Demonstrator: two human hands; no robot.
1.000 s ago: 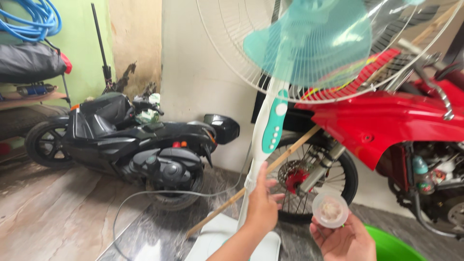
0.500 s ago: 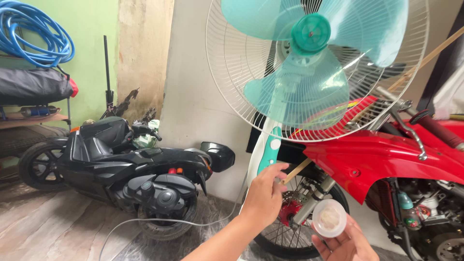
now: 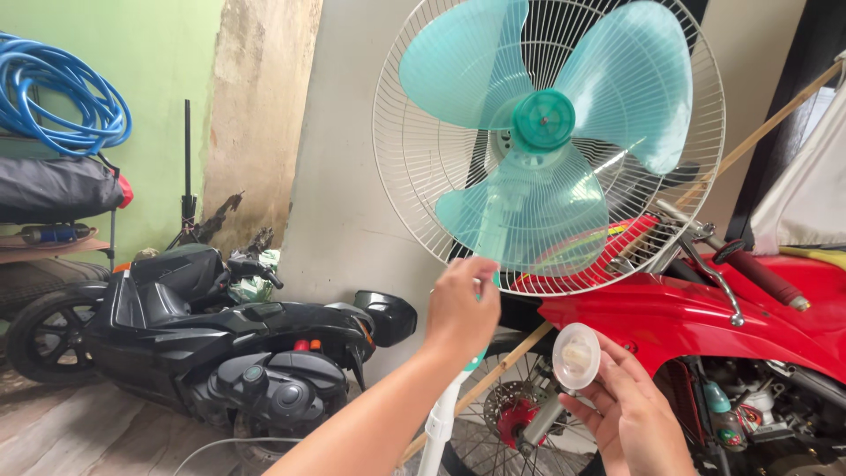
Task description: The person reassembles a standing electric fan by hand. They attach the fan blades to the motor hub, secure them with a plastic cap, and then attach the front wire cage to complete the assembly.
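The left hand (image 3: 463,308) has risen to the fan guard (image 3: 414,211), grip unclear; right hand (image 3: 630,414) pinches a round clear cap (image 3: 576,356).

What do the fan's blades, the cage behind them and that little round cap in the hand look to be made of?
The fan blades look like thin translucent teal plastic: the grille shows faintly through them. The cage seems to be thin white-coated metal wire, fine evenly spaced spokes, though plastic cannot be ruled out. The round cap held in the right hand looks like clear, glossy plastic. The left hand touches the cage's lower rim.
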